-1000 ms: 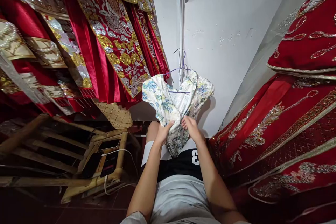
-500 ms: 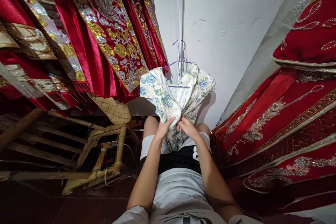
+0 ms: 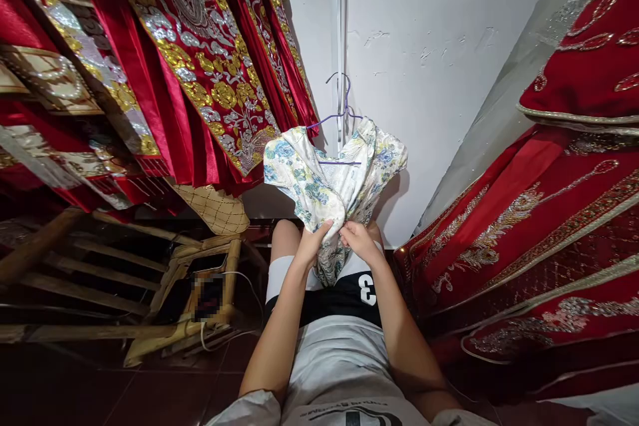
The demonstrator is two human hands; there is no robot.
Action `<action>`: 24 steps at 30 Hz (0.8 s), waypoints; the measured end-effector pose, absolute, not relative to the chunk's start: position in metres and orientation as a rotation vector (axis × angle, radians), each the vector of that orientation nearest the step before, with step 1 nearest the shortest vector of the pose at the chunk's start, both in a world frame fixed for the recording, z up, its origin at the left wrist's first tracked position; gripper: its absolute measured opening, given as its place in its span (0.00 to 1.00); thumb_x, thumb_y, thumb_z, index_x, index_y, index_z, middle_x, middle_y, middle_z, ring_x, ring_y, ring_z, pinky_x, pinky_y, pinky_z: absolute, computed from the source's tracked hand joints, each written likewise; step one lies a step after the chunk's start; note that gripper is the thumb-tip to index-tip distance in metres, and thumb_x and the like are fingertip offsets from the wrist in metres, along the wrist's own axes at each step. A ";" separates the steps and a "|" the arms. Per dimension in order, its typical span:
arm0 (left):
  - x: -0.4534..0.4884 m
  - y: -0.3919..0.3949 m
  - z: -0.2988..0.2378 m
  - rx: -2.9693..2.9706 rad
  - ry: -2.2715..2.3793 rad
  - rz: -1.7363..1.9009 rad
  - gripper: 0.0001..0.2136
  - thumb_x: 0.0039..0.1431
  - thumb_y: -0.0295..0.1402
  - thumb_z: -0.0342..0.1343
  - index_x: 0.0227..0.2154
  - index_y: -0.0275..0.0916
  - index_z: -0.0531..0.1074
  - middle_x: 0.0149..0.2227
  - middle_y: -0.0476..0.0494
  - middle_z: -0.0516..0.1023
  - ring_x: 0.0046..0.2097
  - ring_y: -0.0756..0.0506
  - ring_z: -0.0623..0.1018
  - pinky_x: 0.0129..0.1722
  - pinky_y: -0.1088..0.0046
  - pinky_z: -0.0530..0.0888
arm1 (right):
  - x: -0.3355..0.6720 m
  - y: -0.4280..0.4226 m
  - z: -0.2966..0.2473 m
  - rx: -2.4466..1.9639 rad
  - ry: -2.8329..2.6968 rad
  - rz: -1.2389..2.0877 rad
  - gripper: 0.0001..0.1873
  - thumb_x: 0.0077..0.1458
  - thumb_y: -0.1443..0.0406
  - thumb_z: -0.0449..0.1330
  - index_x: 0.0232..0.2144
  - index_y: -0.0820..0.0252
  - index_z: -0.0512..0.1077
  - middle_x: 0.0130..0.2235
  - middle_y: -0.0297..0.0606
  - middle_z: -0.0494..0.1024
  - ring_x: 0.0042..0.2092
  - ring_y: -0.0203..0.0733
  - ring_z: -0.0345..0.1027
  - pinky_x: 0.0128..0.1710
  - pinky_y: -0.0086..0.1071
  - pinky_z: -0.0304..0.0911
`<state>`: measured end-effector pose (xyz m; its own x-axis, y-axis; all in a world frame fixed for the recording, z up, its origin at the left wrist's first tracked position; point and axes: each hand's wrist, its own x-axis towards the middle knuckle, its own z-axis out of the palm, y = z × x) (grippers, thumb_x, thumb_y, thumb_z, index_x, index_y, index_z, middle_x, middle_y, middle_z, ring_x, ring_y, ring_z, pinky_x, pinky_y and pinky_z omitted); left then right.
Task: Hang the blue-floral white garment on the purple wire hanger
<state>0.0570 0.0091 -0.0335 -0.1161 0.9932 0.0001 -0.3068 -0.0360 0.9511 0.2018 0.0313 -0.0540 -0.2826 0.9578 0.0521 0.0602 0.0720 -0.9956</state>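
A white short-sleeved shirt with blue and yellow flowers (image 3: 309,180) hangs in front of me on a purple wire hanger (image 3: 324,122). Its lower part drapes down between my knees. My left hand (image 3: 313,243) grips the front edge of the shirt, thumb on top and the other fingers hidden under the cloth. Close beside it, my right hand (image 3: 357,239) pinches the opposite front edge with curled fingers. The two hands are slightly apart, around the middle of the shirt front. Whether a button lies between the fingers is too small to tell.
Red garments with gold and silver embroidery (image 3: 224,80) hang at the left. More red beaded garments (image 3: 499,226) hang at the right. A bamboo chair (image 3: 154,279) with a blurred device and white cable stands left. Behind the hanger, a pale pole (image 3: 341,13) runs along the white wall (image 3: 424,6).
My right hand has shifted slightly, its fingers now more curled at the shirt edge. My right leg has moved inward. The left hand keeps its hold, and the shirt hangs almost the same.
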 end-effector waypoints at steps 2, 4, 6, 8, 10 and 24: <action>0.054 0.013 -0.040 0.967 1.142 1.567 0.33 0.50 0.40 0.68 0.60 0.42 0.68 0.61 0.36 0.74 0.64 0.34 0.71 0.64 0.59 0.68 | 0.205 0.031 -0.051 -1.122 -1.488 1.323 0.15 0.52 0.57 0.56 0.19 0.55 0.59 0.18 0.30 0.64 0.22 0.35 0.56 0.25 0.31 0.51; 0.050 0.015 -0.049 1.048 1.314 1.723 0.37 0.51 0.38 0.67 0.64 0.41 0.62 0.65 0.33 0.68 0.66 0.34 0.68 0.66 0.59 0.65 | 0.210 0.029 -0.049 -1.146 -1.486 1.321 0.14 0.51 0.59 0.55 0.17 0.55 0.60 0.16 0.30 0.63 0.21 0.34 0.55 0.25 0.31 0.50; 0.048 0.013 -0.056 1.176 1.535 1.860 0.42 0.51 0.37 0.67 0.67 0.41 0.54 0.68 0.30 0.60 0.69 0.33 0.63 0.68 0.56 0.61 | 0.213 0.027 -0.049 -1.154 -1.493 1.323 0.12 0.49 0.59 0.55 0.17 0.56 0.64 0.15 0.29 0.63 0.21 0.35 0.55 0.24 0.31 0.49; 0.048 0.006 -0.060 1.378 1.719 1.946 0.42 0.54 0.36 0.66 0.68 0.41 0.51 0.69 0.28 0.55 0.70 0.32 0.59 0.68 0.52 0.59 | 0.214 0.025 -0.049 -1.145 -1.498 1.318 0.11 0.48 0.59 0.56 0.18 0.57 0.66 0.15 0.29 0.63 0.20 0.35 0.55 0.24 0.30 0.49; 0.052 -0.002 -0.060 1.711 1.732 1.933 0.37 0.57 0.36 0.64 0.67 0.42 0.55 0.66 0.29 0.59 0.69 0.32 0.60 0.67 0.49 0.60 | 0.214 0.023 -0.051 -1.120 -1.489 1.309 0.12 0.48 0.59 0.57 0.19 0.57 0.67 0.15 0.29 0.64 0.21 0.35 0.56 0.24 0.30 0.50; 0.060 0.012 -0.057 2.137 0.969 1.696 0.09 0.66 0.26 0.56 0.41 0.42 0.81 0.44 0.41 0.84 0.45 0.44 0.83 0.45 0.64 0.81 | 0.227 0.014 -0.042 -0.944 -1.527 1.320 0.08 0.50 0.60 0.62 0.29 0.58 0.71 0.24 0.31 0.70 0.27 0.36 0.63 0.29 0.30 0.59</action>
